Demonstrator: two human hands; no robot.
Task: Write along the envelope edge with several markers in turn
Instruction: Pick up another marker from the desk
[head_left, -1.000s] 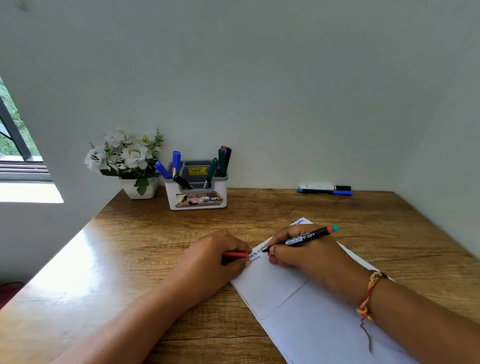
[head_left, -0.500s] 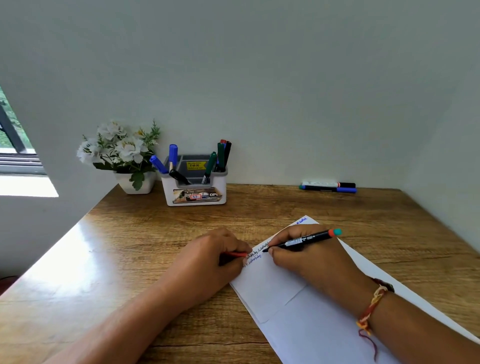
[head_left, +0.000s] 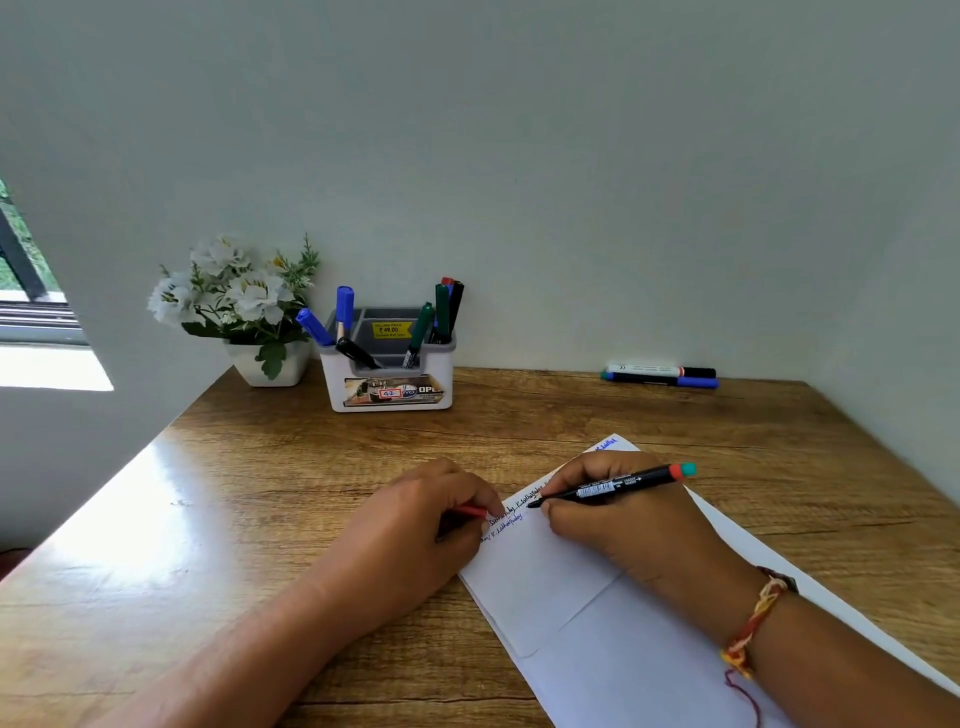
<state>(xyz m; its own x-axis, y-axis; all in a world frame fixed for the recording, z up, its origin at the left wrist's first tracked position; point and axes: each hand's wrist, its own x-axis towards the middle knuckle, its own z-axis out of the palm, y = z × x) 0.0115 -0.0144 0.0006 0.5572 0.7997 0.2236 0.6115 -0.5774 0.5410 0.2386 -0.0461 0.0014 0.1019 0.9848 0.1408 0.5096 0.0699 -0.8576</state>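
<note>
Two lines of small writing, black above blue, run along the left edge of the envelope (head_left: 545, 582), which lies slantwise on the desk (head_left: 311, 467). Its long axis goes from the near right up to a far corner past the right hand (head_left: 618, 519). That hand's fingers (head_left: 587, 465) pinch a black marker (head_left: 613, 486) low on the barrel. The tip points left and touches the paper on the black line. The barrel slopes back to the right, its red-and-teal end clear of the hand.

The left hand (head_left: 415, 525) rests at the envelope's near-left edge, just beside the tip. Its fingers are curled round a red piece, probably a cap (head_left: 471, 512), and seem to steady the paper.

The next strokes probably have to run along the edge toward the far corner, away from the left hand. The right hand is the one placed for that. The unwritten stretch of the line lies partly hidden under its knuckles.

More markers stand in a holder (head_left: 387, 384) by the wall, well apart from both hands.
</note>
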